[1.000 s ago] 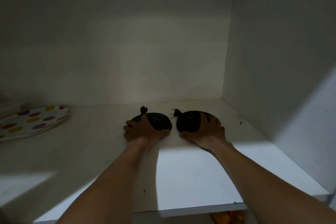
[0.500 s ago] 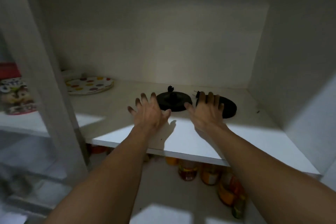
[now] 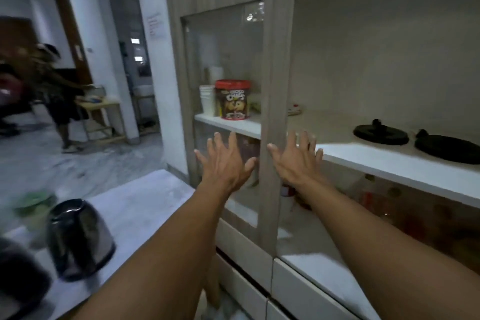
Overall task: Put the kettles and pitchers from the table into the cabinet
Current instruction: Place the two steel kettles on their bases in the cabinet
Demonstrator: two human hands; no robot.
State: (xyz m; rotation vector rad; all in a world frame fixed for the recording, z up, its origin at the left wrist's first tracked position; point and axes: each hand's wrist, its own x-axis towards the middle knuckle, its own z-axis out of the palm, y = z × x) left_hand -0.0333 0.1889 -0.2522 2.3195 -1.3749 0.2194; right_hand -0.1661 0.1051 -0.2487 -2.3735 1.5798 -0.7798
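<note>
Home pantry corner: glass-fronted cabinet (image 3: pixel 228 65), cereal tub (image 3: pixel 233 100), kettle (image 3: pixel 78 239).

- Kettle (image 3: pixel 80 239), below-left of the left hand (image 3: pixel 226 163): glossy metal body, dark top.
- Near base (image 3: pixel 380 134) and far base (image 3: pixel 449 149), right of the right hand (image 3: pixel 296 161): matt black, plastic-looking.
- Door frame (image 3: pixel 270 86) between the hands: pale wood grain, around a clear glass pane (image 3: pixel 226 60).
- Shelf (image 3: pixel 389 163): smooth white.
</note>
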